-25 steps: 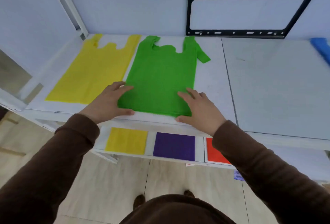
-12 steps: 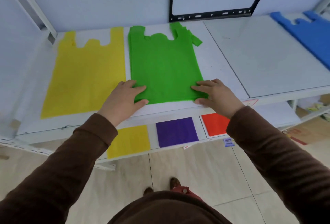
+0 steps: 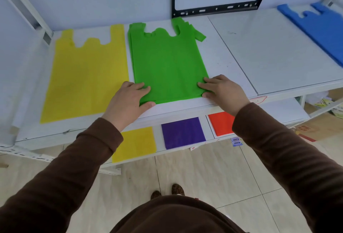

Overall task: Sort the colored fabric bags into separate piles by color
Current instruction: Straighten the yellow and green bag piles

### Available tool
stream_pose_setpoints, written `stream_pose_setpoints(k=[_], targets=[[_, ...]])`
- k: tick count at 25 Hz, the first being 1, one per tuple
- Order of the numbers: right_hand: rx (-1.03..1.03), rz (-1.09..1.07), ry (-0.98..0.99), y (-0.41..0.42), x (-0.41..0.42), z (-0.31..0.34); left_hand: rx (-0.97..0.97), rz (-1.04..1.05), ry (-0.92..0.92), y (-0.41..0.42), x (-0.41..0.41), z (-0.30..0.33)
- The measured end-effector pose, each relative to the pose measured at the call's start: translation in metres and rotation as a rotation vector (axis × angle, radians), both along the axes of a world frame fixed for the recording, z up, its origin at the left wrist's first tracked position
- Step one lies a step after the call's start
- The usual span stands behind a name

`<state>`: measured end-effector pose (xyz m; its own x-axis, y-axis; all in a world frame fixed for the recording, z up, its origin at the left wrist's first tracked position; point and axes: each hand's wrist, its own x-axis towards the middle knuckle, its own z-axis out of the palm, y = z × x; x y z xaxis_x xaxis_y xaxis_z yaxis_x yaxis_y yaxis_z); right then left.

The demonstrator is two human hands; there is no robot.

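Squaring-up looks to be the step in hand: the green bags (image 3: 168, 65) lie flat on the upper shelf (image 3: 274, 54), just beside the yellow bags (image 3: 87, 76) at their nine o'clock, and both hands sit at the pile's near corners. The left hand (image 3: 128, 101) covers the seven o'clock corner, its fingers (image 3: 141, 87) nearly straight and pressed on the cloth, thumb at the hem. The right hand (image 3: 222, 89) holds the five o'clock corner, fingers slightly bent on top; whether the thumb tucks under the edge I cannot tell.

Blue bags (image 3: 321, 28) lie well apart at two o'clock. On the lower shelf, yellow, purple (image 3: 182, 132) and red (image 3: 220, 123) fabric shows.

Next, I judge, the hands should lift off flat without dragging the top layer, then fetch another bag.
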<state>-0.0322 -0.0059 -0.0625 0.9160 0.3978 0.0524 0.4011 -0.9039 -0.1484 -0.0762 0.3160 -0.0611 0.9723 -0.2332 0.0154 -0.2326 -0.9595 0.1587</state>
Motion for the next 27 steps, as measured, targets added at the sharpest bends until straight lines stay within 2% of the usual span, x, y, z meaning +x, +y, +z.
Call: stream_pose_setpoints(k=[3,7,11,14,18,21,24,27], targets=[[-0.024,0.029,0.005,-0.003,0.000,0.006,0.042,-0.024,-0.036,0.002,0.000,0.002],[-0.038,0.140,-0.005,-0.004,0.006,0.007,-0.024,-0.050,-0.025,-0.002,0.000,0.001],[-0.065,0.134,-0.008,0.001,0.011,0.012,-0.017,-0.048,-0.035,-0.006,0.001,0.005],[-0.012,0.156,-0.064,0.027,0.011,0.029,-0.127,-0.052,0.007,0.018,0.000,0.020],[0.151,0.323,-0.086,0.107,-0.005,0.049,-0.238,0.156,-0.040,0.107,-0.017,0.038],[0.199,0.360,-0.034,0.168,-0.020,0.043,-0.201,0.312,0.020,0.165,-0.040,0.038],[0.136,0.346,0.043,0.211,-0.031,0.027,-0.196,0.410,0.153,0.194,-0.059,0.025],[0.013,0.275,0.055,0.235,-0.036,0.012,-0.204,0.382,0.197,0.209,-0.070,0.015]])
